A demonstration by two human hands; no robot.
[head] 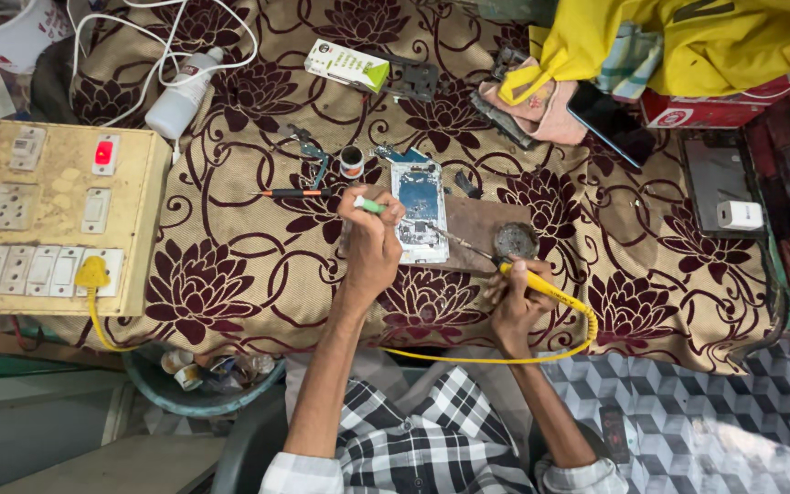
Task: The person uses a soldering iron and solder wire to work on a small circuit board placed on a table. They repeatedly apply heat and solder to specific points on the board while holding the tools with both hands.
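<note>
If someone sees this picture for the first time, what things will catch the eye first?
First, the opened phone at the middle of the flowered cloth, where the right hand points a yellow soldering iron at it and the left hand holds a small green tool. Next, the big yellowed switch board at the left edge, with a lit red switch.

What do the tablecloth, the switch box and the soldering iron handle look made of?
Tablecloth: woven fabric, matte tan with maroon flower print; it drapes and wrinkles at the edge.
Switch box: probably painted wood or board, yellowed and scuffed, with plastic switches.
Soldering iron handle in the right hand: glossy yellow plastic, likely; the cord matches.
</note>
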